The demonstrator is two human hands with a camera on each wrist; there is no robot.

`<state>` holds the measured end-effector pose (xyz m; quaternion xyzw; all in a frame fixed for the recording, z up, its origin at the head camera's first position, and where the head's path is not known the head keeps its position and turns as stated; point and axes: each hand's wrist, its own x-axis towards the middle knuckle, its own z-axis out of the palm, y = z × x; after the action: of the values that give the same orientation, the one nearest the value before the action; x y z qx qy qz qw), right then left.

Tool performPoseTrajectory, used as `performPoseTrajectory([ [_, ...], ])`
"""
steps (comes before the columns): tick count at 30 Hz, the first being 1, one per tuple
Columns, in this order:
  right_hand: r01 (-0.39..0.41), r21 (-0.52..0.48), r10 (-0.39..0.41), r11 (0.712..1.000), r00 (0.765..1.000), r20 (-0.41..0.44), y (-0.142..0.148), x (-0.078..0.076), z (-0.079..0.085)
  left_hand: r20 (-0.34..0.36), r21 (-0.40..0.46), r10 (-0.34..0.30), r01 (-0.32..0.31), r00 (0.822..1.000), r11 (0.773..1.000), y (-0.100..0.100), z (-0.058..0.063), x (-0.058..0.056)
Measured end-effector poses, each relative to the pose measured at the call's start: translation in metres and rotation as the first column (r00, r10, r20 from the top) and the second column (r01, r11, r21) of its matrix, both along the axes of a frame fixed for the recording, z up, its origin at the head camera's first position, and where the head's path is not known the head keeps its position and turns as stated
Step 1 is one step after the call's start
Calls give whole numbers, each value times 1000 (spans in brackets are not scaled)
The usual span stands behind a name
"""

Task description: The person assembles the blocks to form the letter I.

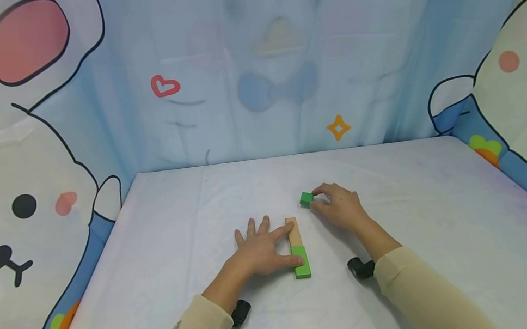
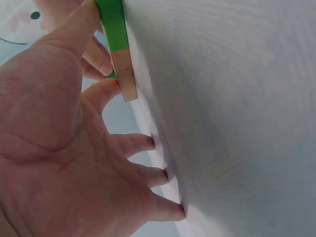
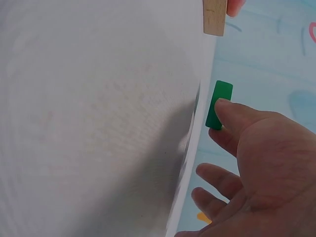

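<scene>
On the white table, a light green block (image 1: 303, 270) and a plain wooden block (image 1: 294, 235) lie end to end in one line. My left hand (image 1: 257, 256) is spread beside them, its thumb on the green block and its index finger on the wooden one. The other left fingertips touch the cloth, as the left wrist view shows. Beyond the far end of the line, my right hand (image 1: 340, 207) pinches a small darker green block (image 3: 219, 103) between thumb and index finger. The remaining right fingers are loosely bent.
A white cloth (image 1: 446, 208) covers the table. Behind its far edge hangs a light blue curtain (image 1: 278, 124) printed with cartoon animals. Black wrist cameras, one at the left wrist (image 1: 241, 312) and one at the right wrist (image 1: 360, 268), sit close to the cloth.
</scene>
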<state>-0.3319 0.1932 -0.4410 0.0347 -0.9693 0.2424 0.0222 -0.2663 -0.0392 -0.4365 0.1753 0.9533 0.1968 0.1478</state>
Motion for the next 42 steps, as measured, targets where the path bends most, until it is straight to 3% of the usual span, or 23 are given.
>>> performPoseTrajectory([
  [28, -86, -42, 87, 995, 996, 24, -17, -8, 3, -12, -21, 10, -11, 1000, 1000, 0, 4, -2],
  [42, -111, -33, 113, 993, 992, 64, -28, -10, -3, -1, -14, 13, -13, 1000, 1000, -1, -1, 0],
])
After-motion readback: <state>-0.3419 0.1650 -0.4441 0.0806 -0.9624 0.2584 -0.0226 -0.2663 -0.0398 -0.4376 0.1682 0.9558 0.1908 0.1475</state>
